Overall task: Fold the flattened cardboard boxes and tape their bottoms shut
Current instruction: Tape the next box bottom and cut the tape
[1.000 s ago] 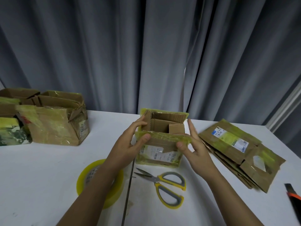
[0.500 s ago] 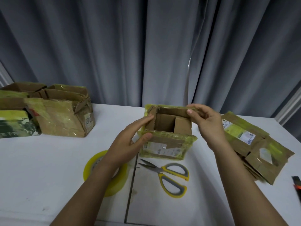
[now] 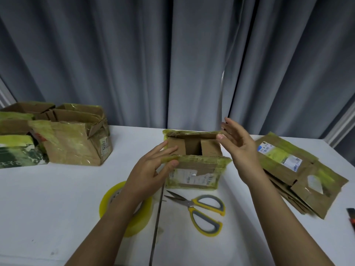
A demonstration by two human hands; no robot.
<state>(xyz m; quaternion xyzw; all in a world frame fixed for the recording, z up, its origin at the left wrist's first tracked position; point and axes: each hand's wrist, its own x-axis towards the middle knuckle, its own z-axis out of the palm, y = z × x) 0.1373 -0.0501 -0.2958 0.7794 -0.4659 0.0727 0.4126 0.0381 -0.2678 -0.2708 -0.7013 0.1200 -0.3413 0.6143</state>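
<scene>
Small brown cardboard box (image 3: 194, 162) with yellowish tape, standing open-topped mid-table on the white table (image 3: 57, 189). Left hand (image 3: 153, 169) pinching its near-left flap corner, thumb over fingers. Right hand (image 3: 238, 146) spread, thumb touching the far-right rim. Just in front, yellow-handled scissors (image 3: 203, 212); under the left forearm, yellow tape roll (image 3: 124, 212). Right, stack of flattened cardboard boxes (image 3: 299, 173); far left, folded brown boxes (image 3: 76, 137).
</scene>
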